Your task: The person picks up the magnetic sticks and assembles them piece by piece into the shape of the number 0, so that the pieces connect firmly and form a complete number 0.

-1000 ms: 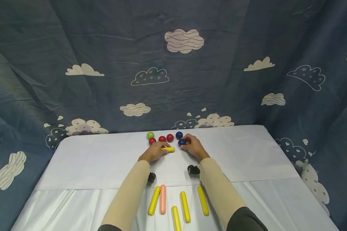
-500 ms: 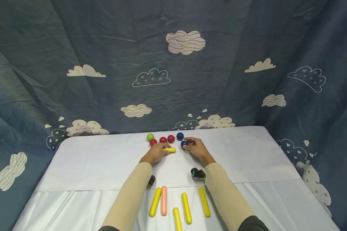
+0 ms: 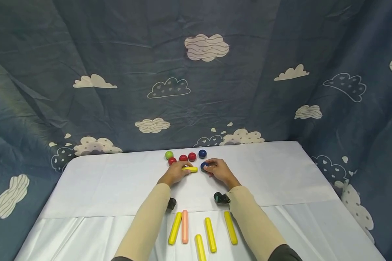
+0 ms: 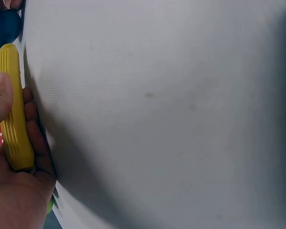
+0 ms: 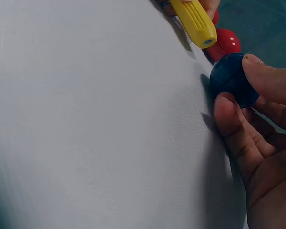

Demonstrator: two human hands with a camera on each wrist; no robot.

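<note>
My left hand (image 3: 175, 172) grips a yellow ridged stick (image 4: 14, 119), thumb on top and fingers curled beneath in the left wrist view. Just to its right, my right hand (image 3: 221, 172) pinches a blue ball (image 5: 232, 78) between thumb and fingertips, close above or on the cloth. The stick's tip points toward that ball, with a small gap between them in the head view. Beyond the hands, a second blue ball (image 3: 202, 154), several red balls, one of them a red ball (image 3: 192, 157), and a green ball (image 3: 169, 155) lie near the far edge.
Nearer the body, several more yellow sticks, among them a yellow stick (image 3: 209, 235), lie beside a pink stick (image 3: 184, 226). A white cloth (image 3: 94, 188) covers the table. Behind its far edge hangs a dark blue curtain (image 3: 124, 101) with cloud prints.
My right hand has drawn the blue ball nearer the body, away from the other blue ball, and slightly left toward the stick. The left hand has barely moved and still holds the stick.
</note>
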